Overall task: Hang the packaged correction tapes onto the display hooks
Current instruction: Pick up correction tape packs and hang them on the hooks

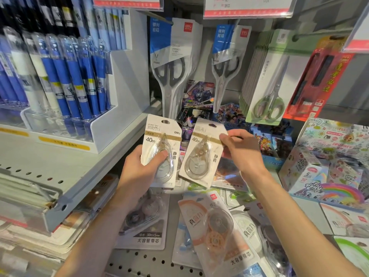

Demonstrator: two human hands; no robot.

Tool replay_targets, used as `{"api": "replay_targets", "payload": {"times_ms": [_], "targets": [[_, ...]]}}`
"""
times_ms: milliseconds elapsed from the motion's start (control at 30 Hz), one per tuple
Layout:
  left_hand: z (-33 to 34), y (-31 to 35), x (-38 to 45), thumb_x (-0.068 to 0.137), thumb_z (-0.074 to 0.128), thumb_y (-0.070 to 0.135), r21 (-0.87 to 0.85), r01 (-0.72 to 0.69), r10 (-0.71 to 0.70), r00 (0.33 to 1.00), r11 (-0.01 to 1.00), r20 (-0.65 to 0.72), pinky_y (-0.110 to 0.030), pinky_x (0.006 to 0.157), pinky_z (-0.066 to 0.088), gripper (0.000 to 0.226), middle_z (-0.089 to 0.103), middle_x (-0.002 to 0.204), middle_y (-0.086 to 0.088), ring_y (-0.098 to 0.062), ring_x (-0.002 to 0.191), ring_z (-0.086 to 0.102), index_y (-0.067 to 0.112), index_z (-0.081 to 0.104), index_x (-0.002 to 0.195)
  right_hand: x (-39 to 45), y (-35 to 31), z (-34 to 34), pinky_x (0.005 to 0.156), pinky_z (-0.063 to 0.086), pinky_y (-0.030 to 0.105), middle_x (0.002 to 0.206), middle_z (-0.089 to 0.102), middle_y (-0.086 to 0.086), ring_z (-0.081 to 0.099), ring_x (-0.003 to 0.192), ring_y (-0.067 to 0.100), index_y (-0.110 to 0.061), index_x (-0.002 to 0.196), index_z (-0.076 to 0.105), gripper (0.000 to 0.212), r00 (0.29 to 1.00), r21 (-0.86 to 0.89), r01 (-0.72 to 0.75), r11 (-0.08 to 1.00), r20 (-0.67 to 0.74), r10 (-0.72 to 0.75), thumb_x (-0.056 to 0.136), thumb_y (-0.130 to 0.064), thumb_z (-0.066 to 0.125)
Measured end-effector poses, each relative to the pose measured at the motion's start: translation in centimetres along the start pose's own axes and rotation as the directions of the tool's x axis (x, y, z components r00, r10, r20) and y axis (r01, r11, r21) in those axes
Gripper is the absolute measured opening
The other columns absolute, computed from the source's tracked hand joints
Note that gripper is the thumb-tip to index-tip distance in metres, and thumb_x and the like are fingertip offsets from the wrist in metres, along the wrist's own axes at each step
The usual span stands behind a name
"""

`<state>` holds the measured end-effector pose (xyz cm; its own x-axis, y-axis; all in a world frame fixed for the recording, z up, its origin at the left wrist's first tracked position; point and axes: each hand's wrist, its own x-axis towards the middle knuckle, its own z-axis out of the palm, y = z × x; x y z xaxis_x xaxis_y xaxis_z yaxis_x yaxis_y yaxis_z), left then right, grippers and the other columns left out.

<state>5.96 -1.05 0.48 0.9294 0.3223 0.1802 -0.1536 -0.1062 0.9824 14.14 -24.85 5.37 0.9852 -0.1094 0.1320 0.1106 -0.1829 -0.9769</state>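
My left hand grips a white carded correction tape pack marked 40m, thumb across its clear blister. My right hand pinches the right edge of a second, matching pack, tilted to the right beside the first. Both packs have a hang slot at the top. A bare metal display hook juts out at the upper right, well above both hands. More correction tape packs lie loose on the shelf below my arms.
Packaged scissors hang on hooks behind the packs, with smaller green scissors to the right. Blue pens stand in a clear rack on the left shelf. Sticker boxes sit at the right. Price labels hang overhead.
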Motion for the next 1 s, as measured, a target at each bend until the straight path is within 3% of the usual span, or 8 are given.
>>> {"api": "replay_targets", "payload": {"times_ms": [167,333,433,533,733,800,933,1000], "targets": [[1.2,0.5,-0.5,0.091,0.076,0.029,-0.040,0.004,-0.003,1.000,0.999,0.020,-0.014,0.059,0.056,0.023,0.079,0.093,0.014,-0.004,0.084,0.077,0.023,0.067,0.111,-1.5,-2.2,-2.4,0.054,0.057,0.019,0.066,0.077,-0.011,0.070,0.059,0.003,-0.019,0.097,0.068,0.005,0.995,0.116,0.091,0.989,-0.041,-0.087,0.094,-0.015,0.071],[3.8,1.7,-2.5,0.091,0.076,0.035,-0.164,0.057,-0.021,0.977,0.985,0.212,-0.019,0.067,0.060,0.022,0.081,0.100,0.012,-0.010,0.090,0.079,0.028,0.074,0.111,-4.3,-3.1,-3.6,0.059,0.056,0.023,0.080,0.081,0.003,0.072,0.068,0.010,-0.015,0.100,0.070,0.012,0.995,0.179,0.095,0.979,-0.007,-0.095,0.093,-0.022,0.077],[5.1,2.8,-3.9,0.082,0.083,0.037,-0.222,0.063,0.011,0.948,0.973,0.317,-0.041,0.088,0.061,0.027,0.080,0.112,0.004,-0.020,0.103,0.077,0.038,0.076,0.108,-6.0,-3.4,-4.4,0.070,0.060,0.032,0.080,0.081,0.003,0.074,0.072,0.014,-0.017,0.102,0.070,0.018,0.993,0.154,0.115,0.981,-0.037,-0.110,0.092,-0.029,0.079],[6.4,3.4,-5.0,0.085,0.082,0.022,-0.252,0.075,0.008,0.949,0.965,0.314,-0.051,0.098,0.055,0.025,0.080,0.112,0.001,-0.022,0.105,0.076,0.029,0.077,0.108,-7.5,-3.5,-6.0,0.072,0.057,0.033,0.070,0.074,0.007,0.067,0.069,0.019,-0.013,0.105,0.069,0.013,0.990,0.144,0.132,0.981,-0.068,-0.123,0.096,-0.021,0.073],[9.7,5.8,-7.9,0.087,0.077,0.012,-0.280,0.048,0.037,0.957,0.959,0.289,-0.044,0.095,0.057,0.034,0.080,0.110,0.004,-0.017,0.103,0.077,0.020,0.070,0.119,-12.1,-1.9,-11.3,0.074,0.056,0.020,0.098,0.079,-0.002,0.072,0.087,0.004,-0.027,0.114,0.072,0.045,0.981,0.043,0.020,0.999,0.194,-0.028,0.082,-0.060,0.071],[11.2,6.5,-9.0,0.087,0.077,0.014,-0.289,0.040,0.055,0.948,0.956,0.312,-0.042,0.089,0.060,0.034,0.080,0.110,0.003,-0.019,0.103,0.077,0.021,0.069,0.120,-13.3,-1.2,-12.9,0.074,0.056,0.015,0.104,0.080,-0.009,0.076,0.096,0.005,-0.026,0.116,0.071,0.040,0.976,0.074,0.023,0.997,0.216,-0.039,0.085,-0.050,0.079],[14.7,8.1,-11.5,0.089,0.077,0.016,-0.310,0.038,0.083,0.927,0.950,0.365,-0.040,0.079,0.064,0.031,0.081,0.109,0.001,-0.022,0.099,0.078,0.024,0.070,0.118,-14.5,-0.7,-17.0,0.080,0.058,0.021,0.111,0.081,-0.001,0.077,0.103,0.014,-0.015,0.116,0.072,0.040,0.989,0.176,0.070,0.982,0.117,-0.091,0.080,-0.027,0.083],[16.8,9.2,-12.8,0.088,0.077,0.020,-0.238,-0.085,0.165,0.925,0.968,0.343,-0.024,0.079,0.062,0.025,0.081,0.102,0.013,-0.006,0.094,0.077,0.025,0.072,0.112,-15.0,-0.8,-19.9,0.079,0.059,0.021,0.110,0.081,0.001,0.077,0.101,0.015,-0.012,0.116,0.070,0.039,0.990,0.222,0.074,0.972,0.101,-0.098,0.079,-0.022,0.082]]}}
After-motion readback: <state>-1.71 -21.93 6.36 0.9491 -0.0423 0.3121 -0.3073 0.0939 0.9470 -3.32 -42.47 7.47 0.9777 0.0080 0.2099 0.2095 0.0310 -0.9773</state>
